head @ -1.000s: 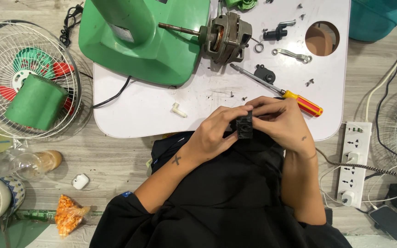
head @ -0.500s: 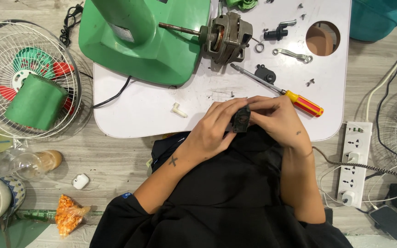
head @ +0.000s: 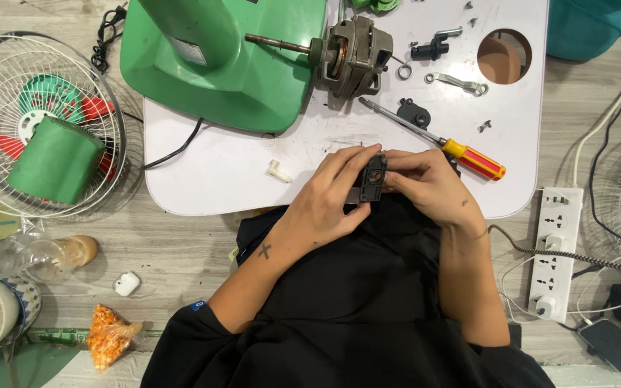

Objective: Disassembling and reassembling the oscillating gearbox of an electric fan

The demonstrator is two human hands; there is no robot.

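Left hand (head: 328, 201) and right hand (head: 429, 188) brought together at the near edge of the white worktop (head: 210, 172), both clamped by the fingertips on a small black plastic part (head: 373, 179), held upright between them just above the lap. Hard to tell at this size what the part carries or whether anything is being fitted to it.

Just beyond the right hand: a screwdriver (head: 433, 140) with a yellow and red handle, lying loose, tip pointing toward the motor (head: 350, 56). Motor bare, shaft exposed, resting against the green fan body (head: 217, 65), housing evidently off. Scattered near the round hole in the worktop: another black part (head: 415, 113), a metal bracket (head: 458, 82), a black knob-like piece (head: 429, 50), a few screws. A small white peg (head: 278, 172) left of the hands.

On the floor to the left: wire fan guard (head: 8, 86) with a green cover (head: 55, 159) lying in it. To the right: a power strip (head: 556, 251).

Judged from this: dismantling well advanced, fan in pieces, reassembly not yet started on the main body; work now on the one small component.
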